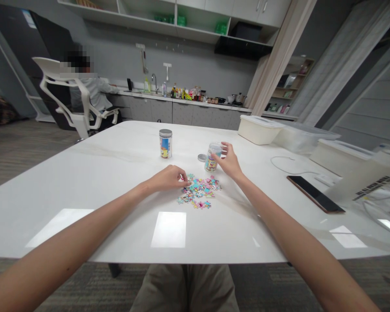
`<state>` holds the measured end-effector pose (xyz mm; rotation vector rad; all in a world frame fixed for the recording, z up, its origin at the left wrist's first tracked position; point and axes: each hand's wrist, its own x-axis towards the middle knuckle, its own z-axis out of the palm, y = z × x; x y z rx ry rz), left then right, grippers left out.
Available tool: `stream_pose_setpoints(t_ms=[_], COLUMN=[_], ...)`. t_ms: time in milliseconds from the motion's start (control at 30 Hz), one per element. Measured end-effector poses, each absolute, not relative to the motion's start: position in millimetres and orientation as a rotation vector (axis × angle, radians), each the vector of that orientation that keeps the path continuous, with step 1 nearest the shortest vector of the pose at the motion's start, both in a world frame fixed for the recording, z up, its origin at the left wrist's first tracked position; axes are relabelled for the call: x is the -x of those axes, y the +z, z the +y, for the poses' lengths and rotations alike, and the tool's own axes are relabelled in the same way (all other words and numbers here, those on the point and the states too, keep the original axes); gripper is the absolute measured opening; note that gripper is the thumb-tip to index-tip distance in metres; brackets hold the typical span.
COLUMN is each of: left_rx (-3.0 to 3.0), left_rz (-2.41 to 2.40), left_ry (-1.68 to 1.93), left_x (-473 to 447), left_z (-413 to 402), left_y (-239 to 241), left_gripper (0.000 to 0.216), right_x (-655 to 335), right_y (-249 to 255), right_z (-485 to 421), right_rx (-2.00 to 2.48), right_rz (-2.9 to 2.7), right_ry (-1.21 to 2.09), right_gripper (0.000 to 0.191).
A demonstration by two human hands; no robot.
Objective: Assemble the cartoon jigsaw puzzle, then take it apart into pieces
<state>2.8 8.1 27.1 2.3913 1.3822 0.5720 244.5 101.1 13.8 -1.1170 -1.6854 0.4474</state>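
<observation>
A heap of small colourful puzzle pieces (199,191) lies on the white table (84,182). My left hand (169,177) rests at the heap's left edge with its fingers curled and pinched on pieces there. My right hand (228,161) grips an open clear jar (212,157) with a picture label, standing just behind the heap. The jar's grey lid (202,157) lies flat beside it on the left. A second jar (165,143), closed with a grey lid, stands further left and behind.
A dark phone (315,193) lies at the right, with a white cable (289,167) behind it. White storage boxes (260,129) line the far right edge. A person sits in a white chair (68,97) at the back left, by a kitchen counter.
</observation>
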Motion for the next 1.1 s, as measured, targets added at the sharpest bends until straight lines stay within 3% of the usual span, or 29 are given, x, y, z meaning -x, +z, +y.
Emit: stream_pose_setpoints(t_ms=[200,300,500,733,900,1100], left_rx=[-2.255,-2.274,-2.424,-2.318,-2.400,-2.479], left_rz=[1.448,1.442,1.371,1.390,1.417,1.385], left_ry=[1.306,1.419,1.169,1.222,0.791,0.353], left_x=[-4.8,-3.4,-0.1,-0.2,1.9,4.0], left_z=[-0.2,0.5,5.6,2.2,6.6,3.4], left_y=[37.7,38.1,34.4,39.8,35.9,35.0], left_gripper=[0.026,0.024,0.024,0.020,0.019,0.032], right_x=[-228.4,-218.1,-207.5,-214.1,-224.9,-237.7], right_y=[25.8,26.6,25.6,26.3,19.1,12.2], right_z=[72.1,58.3,45.8,60.4,83.3,99.5], right_rx=[0.795,0.674,0.630,0.768,0.957,1.089], right_rz=[-2.070,-2.238,-2.288,-1.997,-1.700,-1.531], right_ry=[0.265,0.222,0.241,0.355,0.496,0.533], right_gripper=[0.057,0.057,0.059,0.059,0.060,0.064])
